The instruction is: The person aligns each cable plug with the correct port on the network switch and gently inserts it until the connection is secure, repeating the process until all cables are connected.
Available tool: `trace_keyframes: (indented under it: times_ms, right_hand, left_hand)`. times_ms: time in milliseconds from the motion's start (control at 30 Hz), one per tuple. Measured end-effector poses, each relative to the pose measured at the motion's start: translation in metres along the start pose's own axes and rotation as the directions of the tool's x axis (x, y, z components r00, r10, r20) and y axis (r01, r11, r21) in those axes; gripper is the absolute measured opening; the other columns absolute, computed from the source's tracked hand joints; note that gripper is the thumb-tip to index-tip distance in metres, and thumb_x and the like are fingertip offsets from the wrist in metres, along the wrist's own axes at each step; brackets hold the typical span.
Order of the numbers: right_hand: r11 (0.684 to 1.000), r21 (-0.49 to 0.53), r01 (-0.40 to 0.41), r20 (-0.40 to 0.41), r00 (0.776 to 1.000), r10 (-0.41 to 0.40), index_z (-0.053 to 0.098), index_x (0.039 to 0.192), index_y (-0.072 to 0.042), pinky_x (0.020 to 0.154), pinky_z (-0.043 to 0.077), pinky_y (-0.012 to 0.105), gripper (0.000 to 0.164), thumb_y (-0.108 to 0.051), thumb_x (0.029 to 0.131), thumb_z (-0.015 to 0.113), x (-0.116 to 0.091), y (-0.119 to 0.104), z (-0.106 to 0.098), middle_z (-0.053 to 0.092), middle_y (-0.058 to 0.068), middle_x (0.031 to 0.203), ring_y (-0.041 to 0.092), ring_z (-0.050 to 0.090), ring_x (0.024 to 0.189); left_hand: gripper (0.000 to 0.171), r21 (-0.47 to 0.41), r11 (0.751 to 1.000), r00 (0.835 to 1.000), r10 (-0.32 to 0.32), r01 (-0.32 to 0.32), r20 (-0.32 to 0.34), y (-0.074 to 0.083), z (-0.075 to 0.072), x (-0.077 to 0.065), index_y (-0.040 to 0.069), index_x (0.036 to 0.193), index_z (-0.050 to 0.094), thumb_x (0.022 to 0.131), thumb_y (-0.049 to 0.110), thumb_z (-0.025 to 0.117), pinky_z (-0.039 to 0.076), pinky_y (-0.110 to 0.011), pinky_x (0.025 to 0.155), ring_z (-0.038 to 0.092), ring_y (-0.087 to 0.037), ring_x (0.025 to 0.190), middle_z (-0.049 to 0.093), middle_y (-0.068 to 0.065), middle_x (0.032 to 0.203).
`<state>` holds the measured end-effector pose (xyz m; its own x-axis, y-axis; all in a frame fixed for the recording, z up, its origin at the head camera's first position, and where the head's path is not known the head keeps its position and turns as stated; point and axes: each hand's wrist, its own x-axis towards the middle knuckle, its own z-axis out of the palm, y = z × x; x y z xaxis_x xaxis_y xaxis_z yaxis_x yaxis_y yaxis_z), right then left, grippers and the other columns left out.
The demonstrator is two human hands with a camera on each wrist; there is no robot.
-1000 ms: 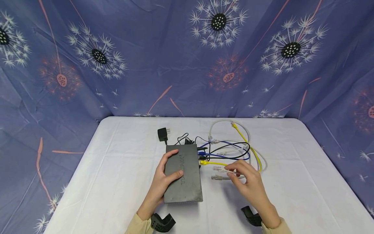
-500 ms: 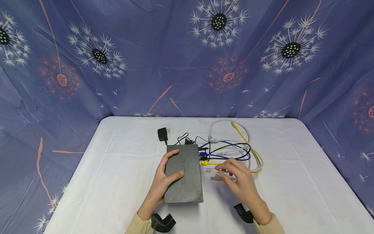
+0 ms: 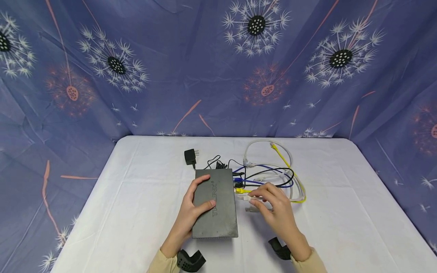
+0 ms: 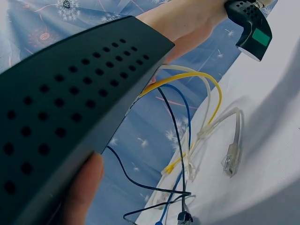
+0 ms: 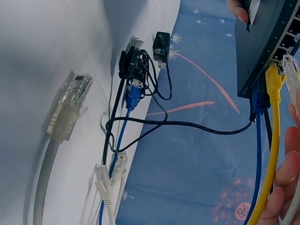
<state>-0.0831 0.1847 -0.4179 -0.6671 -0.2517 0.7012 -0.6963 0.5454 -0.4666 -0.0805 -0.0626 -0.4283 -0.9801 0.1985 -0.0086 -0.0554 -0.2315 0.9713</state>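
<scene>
My left hand (image 3: 191,214) holds a black TP-LINK network switch (image 3: 222,223), thumb across its top, raised off the table. Blue (image 5: 258,154), black and yellow network cables (image 5: 273,122) run from its right-side ports. Between thumb and fingertips, my right hand (image 3: 278,210) pinches a white network cable by its clear-tipped plug (image 5: 291,77). That plug points at the port row beside the yellow plug; in the right wrist view its tip is close to a port, and I cannot tell if they touch. Below lies a loose grey cable plug (image 5: 70,108) on the table.
A black power adapter (image 3: 189,156) with a bundled cord lies behind the switch. Loose cable ends, including a yellow plug (image 3: 272,145), spread over the white tabletop (image 3: 136,197) at the back right. A patterned blue cloth (image 3: 191,76) hangs behind the table.
My right hand has moved left with the white cable plug, bringing it up to the switch's port side. The switch has shifted very slightly right; my left hand keeps its hold.
</scene>
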Motion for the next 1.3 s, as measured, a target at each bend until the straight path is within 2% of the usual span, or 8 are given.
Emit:
trace_keyframes:
  times_ms: [167,333,667,900,1100,1300]
  right_hand:
    - [1.000,0.000,0.025,-0.036,0.999,-0.025,0.072,0.091,-0.015,0.070,0.037,0.022,0.011,-0.018,0.081,0.074,0.0016,0.0001,0.0027,0.059,-0.006,0.089,0.009,0.050,0.073]
    - [1.000,0.004,0.027,-0.049,0.998,-0.027,0.072,0.091,-0.013,0.074,0.038,0.025,0.013,-0.024,0.085,0.071,0.0029,-0.0005,0.0044,0.059,-0.005,0.090,0.013,0.053,0.079]
    - [1.000,0.029,0.003,-0.061,0.998,-0.001,0.073,0.090,-0.011,0.080,0.039,0.026,0.014,-0.011,0.076,0.076,0.0035,-0.0021,0.0039,0.059,-0.004,0.090,0.016,0.054,0.086]
    - [1.000,0.023,-0.005,-0.067,0.998,0.006,0.072,0.089,-0.009,0.079,0.039,0.025,0.012,-0.014,0.078,0.075,0.0039,-0.0036,0.0045,0.058,-0.003,0.088,0.017,0.054,0.085]
    - [0.998,0.016,-0.053,-0.055,0.997,0.054,0.072,0.089,-0.008,0.079,0.038,0.025,0.019,-0.002,0.072,0.077,0.0037,-0.0053,0.0045,0.058,-0.001,0.085,0.019,0.053,0.083]
    - [0.999,0.042,-0.019,-0.091,0.996,0.023,0.073,0.087,-0.006,0.078,0.039,0.024,0.018,0.000,0.070,0.077,0.0036,-0.0069,0.0077,0.059,0.000,0.084,0.019,0.053,0.080]
  left_hand:
    - [0.066,-0.002,1.000,1.000,0.002,-0.002,0.003,-0.0001,0.0006,0.0000,0.028,0.139,0.046,0.081,0.008,0.071,0.039,-0.043,0.086,0.041,-0.031,0.112,0.042,-0.010,0.134]
    - [0.065,-0.002,1.000,1.000,0.004,-0.004,0.004,0.0001,0.0013,-0.0004,0.028,0.139,0.046,0.081,0.008,0.071,0.040,-0.043,0.085,0.041,-0.031,0.112,0.043,-0.010,0.133]
    - [0.065,-0.007,1.000,1.000,0.004,-0.004,0.009,0.0012,0.0029,-0.0008,0.028,0.139,0.046,0.082,0.008,0.070,0.039,-0.043,0.086,0.042,-0.032,0.111,0.043,-0.010,0.134]
    - [0.065,0.014,1.000,1.000,0.014,-0.014,-0.003,0.0031,0.0040,-0.0007,0.028,0.138,0.047,0.081,0.008,0.071,0.037,-0.043,0.088,0.041,-0.031,0.112,0.044,-0.008,0.134]
    - [0.064,0.022,0.999,1.000,0.025,-0.025,-0.008,0.0039,0.0052,-0.0007,0.028,0.138,0.048,0.081,0.010,0.071,0.034,-0.044,0.090,0.040,-0.030,0.114,0.043,-0.007,0.136]
    - [0.064,0.005,1.000,1.000,0.012,-0.012,0.011,0.0036,0.0063,-0.0017,0.027,0.139,0.046,0.082,0.010,0.071,0.039,-0.044,0.088,0.041,-0.031,0.115,0.041,-0.008,0.137]
